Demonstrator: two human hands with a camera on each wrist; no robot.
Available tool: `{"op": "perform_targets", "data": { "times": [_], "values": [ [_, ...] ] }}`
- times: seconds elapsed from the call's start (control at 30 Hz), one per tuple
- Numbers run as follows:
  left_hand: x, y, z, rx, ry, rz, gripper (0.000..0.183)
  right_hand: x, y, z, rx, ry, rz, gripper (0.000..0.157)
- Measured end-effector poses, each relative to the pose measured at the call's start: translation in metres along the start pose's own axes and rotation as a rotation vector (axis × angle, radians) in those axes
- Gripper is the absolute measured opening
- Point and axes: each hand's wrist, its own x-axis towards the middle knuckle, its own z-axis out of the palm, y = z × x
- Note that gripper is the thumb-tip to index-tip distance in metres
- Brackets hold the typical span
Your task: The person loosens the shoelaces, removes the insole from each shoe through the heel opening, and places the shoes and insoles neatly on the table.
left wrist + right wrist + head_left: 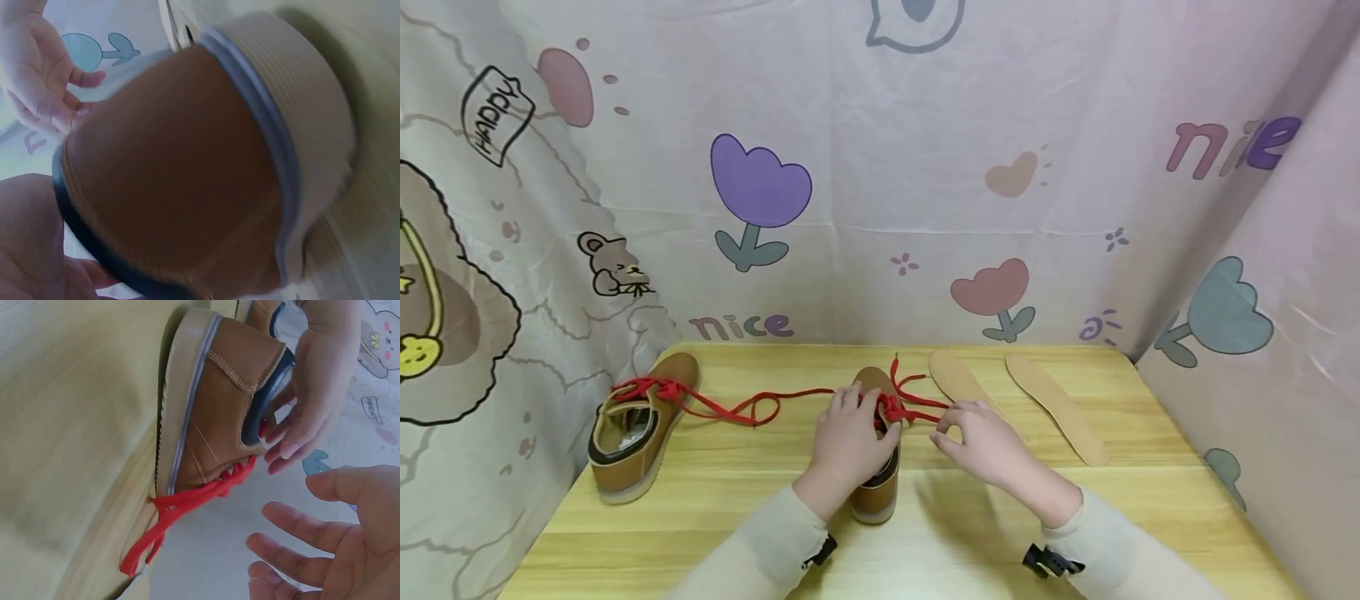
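Note:
A brown shoe (874, 500) with red laces (187, 500) stands at the table's middle, toe away from me. My left hand (846, 442) lies over its opening and upper, fingers on the left side and thumb on the right, gripping it. In the right wrist view the left fingers (303, 428) bend over the dark collar, a bit of red beside them. My right hand (981, 442) hovers right of the shoe near the lace ends. Its fingers (297, 528) are spread and loosely bent, with no lace between them. The left wrist view shows mostly the shoe's heel (175, 162).
A second brown shoe (643, 450) stands at the table's left, its red lace (730, 412) running toward the middle shoe. Two tan insoles (958, 379) lie at the right, the farther-right insole (1060, 412) apart from the other. A printed curtain (880, 167) surrounds the wooden table (737, 500).

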Motion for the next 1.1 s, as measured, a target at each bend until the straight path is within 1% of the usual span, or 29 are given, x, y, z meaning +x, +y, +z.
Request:
{"op": "perform_targets", "data": {
  "times": [0.17,0.27,0.47,0.67,0.83,1.1],
  "values": [
    [0.003,0.016,0.005,0.043,-0.051,0.007,0.070,-0.003,0.005,-0.008,0.004,0.012,-0.014,0.012],
    [0.005,0.024,0.007,0.073,-0.086,-0.004,0.074,-0.004,0.007,-0.011,0.003,0.010,-0.023,0.012],
    [0.006,0.030,0.012,0.134,-0.113,-0.029,0.076,-0.004,0.011,-0.014,-0.008,0.007,-0.030,0.012],
    [0.008,0.026,0.015,0.156,-0.135,-0.028,0.070,-0.007,0.014,-0.020,-0.017,0.011,-0.027,0.011],
    [0.007,0.019,0.014,0.129,-0.135,-0.008,0.064,-0.010,0.018,-0.023,-0.020,0.019,-0.029,0.011],
    [0.005,0.005,0.011,0.111,-0.121,0.006,0.062,-0.015,0.020,-0.031,-0.025,0.011,-0.025,0.014]
  ]
}}
